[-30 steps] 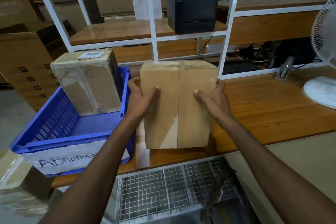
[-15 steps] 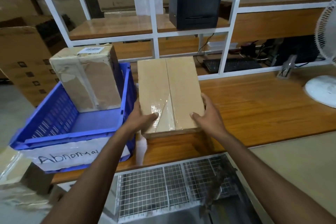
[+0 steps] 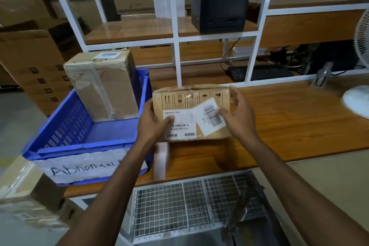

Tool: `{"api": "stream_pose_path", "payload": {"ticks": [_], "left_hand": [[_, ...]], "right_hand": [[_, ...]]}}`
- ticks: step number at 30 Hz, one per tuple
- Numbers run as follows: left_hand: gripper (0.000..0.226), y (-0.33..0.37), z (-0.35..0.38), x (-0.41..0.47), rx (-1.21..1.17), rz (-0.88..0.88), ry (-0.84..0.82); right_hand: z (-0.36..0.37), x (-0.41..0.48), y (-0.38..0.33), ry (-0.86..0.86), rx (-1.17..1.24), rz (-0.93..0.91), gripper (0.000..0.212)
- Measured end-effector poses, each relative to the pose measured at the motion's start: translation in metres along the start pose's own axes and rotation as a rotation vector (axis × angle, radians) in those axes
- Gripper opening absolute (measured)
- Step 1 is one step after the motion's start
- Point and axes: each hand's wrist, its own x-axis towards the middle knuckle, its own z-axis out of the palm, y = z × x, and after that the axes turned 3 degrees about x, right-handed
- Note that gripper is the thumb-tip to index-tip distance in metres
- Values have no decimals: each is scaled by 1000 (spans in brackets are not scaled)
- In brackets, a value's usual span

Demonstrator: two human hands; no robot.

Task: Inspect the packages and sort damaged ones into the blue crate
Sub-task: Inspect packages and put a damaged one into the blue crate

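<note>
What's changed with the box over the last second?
The left hand and right hand turned the box over: the plain taped face is gone and a labelled face now shows. They still hold its sides. The blue crate and the wrapped package inside stayed put.

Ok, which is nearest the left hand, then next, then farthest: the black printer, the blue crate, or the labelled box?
1. The labelled box, held in the left hand.
2. The blue crate, just to its left.
3. The black printer, on the back shelf.
</note>
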Motion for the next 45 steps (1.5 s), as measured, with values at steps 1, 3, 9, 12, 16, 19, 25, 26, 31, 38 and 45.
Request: {"api": "stream_pose_path", "payload": {"ticks": [1,3,9,12,16,19,25,26,31,38,45], "left_hand": [[69,11,-3,0,-28,20,29],[55,28,-8,5,-70,38,63],[61,50,-25,37,-103,10,77],[66,55,-22,52,-33,-28,146],[67,57,-13,37,-251,-100,118],[65,47,3,10,-296,-44,44],[42,44,22,10,-510,-208,329],[43,42,20,13,-591,-234,371],[50,35,28,20,-1050,-209,286],[39,46,20,19,-1280,-101,323],[36,82,-8,11,-1258,-25,361]], "right_hand": [[-5,3,-11,26,52,-20,71],[-14,9,-30,37,179,-58,61],[-40,28,-42,-269,381,-107,79],[-44,28,-32,-411,348,-86,88],[-50,22,-13,-402,325,-34,87],[-51,8,-3,-279,235,-1,88],[-23,-22,-26,-120,93,-134,67],[-16,-27,-35,-118,45,-184,73],[10,-52,-101,62,-282,-719,78],[10,-48,-107,-1,-335,-897,76],[-19,-39,-112,107,-305,-937,84]]}}
